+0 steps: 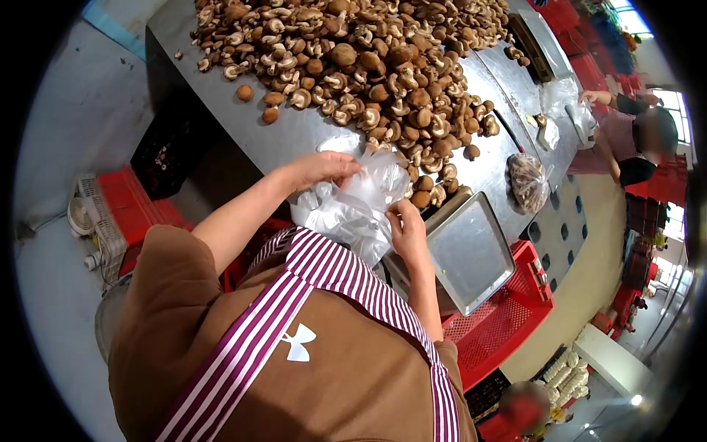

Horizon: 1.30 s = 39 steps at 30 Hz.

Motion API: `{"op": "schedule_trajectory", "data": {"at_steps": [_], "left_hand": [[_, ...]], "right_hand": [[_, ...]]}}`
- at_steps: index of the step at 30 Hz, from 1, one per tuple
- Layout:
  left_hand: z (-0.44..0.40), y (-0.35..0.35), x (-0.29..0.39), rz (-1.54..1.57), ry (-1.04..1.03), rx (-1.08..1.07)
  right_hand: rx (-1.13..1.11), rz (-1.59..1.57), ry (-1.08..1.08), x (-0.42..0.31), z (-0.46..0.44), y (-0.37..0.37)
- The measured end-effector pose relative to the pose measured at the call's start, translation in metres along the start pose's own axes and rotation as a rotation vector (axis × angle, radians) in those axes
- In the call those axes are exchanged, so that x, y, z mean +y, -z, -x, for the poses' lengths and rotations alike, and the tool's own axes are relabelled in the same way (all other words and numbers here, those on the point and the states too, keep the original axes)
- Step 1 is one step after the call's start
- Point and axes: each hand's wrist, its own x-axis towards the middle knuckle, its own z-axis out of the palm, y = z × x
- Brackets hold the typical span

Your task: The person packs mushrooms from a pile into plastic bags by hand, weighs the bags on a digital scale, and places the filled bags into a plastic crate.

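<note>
Clear plastic bags [350, 210] are bunched between my hands at the near edge of the metal table [250, 132]. My left hand [328, 169] has its fingers closed on the bag's upper left part. On the right side, my right hand [406, 221] pinches the plastic between thumb and fingers. Just beyond the bags lies a large heap of brown mushrooms [368, 62], some of them close to the plastic. To the right, a metal tray [471, 250] rests on a scale-like base, and a filled bag of mushrooms [528, 182] sits on the table.
A red crate [508, 317] stands below the tray at the right. Across the table another person [626, 140] in a striped apron handles clear bags [582, 121]. A red container [140, 214] and a white basket [107, 228] are at the left. A further person's head is at the bottom right.
</note>
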Motion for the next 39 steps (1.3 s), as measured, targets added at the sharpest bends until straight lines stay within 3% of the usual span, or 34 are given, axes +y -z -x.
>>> {"op": "schedule_trajectory", "data": {"at_steps": [3,5,10,13,15,17,21,25,27,29,31,33,35,37,39], "left_hand": [[0.004,-0.006,-0.007,0.036,0.057,-0.012],[0.008,-0.002,-0.012,-0.12,0.02,-0.001],[0.015,0.001,-0.011,-0.15,-0.106,0.048],[0.015,-0.006,-0.012,-0.14,-0.015,0.035],[0.01,-0.007,-0.016,-0.24,0.15,0.027],[0.005,-0.009,-0.03,-0.266,0.127,0.078],[-0.005,-0.002,-0.054,-0.583,-0.153,0.225],[-0.009,0.0,-0.065,-0.402,-0.114,0.323],[-0.01,-0.008,-0.056,-0.402,0.037,0.328],[-0.014,-0.023,-0.055,-0.339,0.017,0.386],[-0.021,-0.034,-0.059,-0.122,-0.192,0.373],[-0.019,-0.042,-0.048,-0.079,-0.203,0.324],[-0.01,-0.053,-0.032,0.028,-0.185,0.413],[-0.013,-0.05,-0.038,0.078,-0.21,0.461],[-0.007,-0.049,-0.034,0.16,-0.119,0.475]], "right_hand": [[0.013,0.026,-0.072,0.006,0.001,-0.002],[0.004,0.059,-0.121,0.005,0.001,0.0],[0.002,0.1,-0.195,0.006,-0.001,0.0],[0.009,0.109,-0.124,0.004,-0.002,-0.002],[0.011,0.121,-0.104,0.003,-0.004,-0.006],[0.013,0.11,-0.122,0.001,-0.006,-0.007],[0.02,0.116,-0.168,-0.003,-0.007,-0.003],[0.132,0.218,-0.004,-0.012,-0.012,-0.001],[0.252,0.122,0.066,-0.027,-0.018,0.0],[0.257,0.051,0.098,-0.056,-0.025,0.004],[0.245,-0.06,0.144,-0.061,-0.031,-0.007],[0.216,-0.07,0.13,-0.059,-0.037,-0.018],[0.152,-0.116,0.05,-0.052,-0.035,-0.024],[-0.007,-0.238,-0.22,-0.048,-0.031,-0.025],[-0.045,-0.269,-0.203,-0.046,-0.028,-0.028]]}}
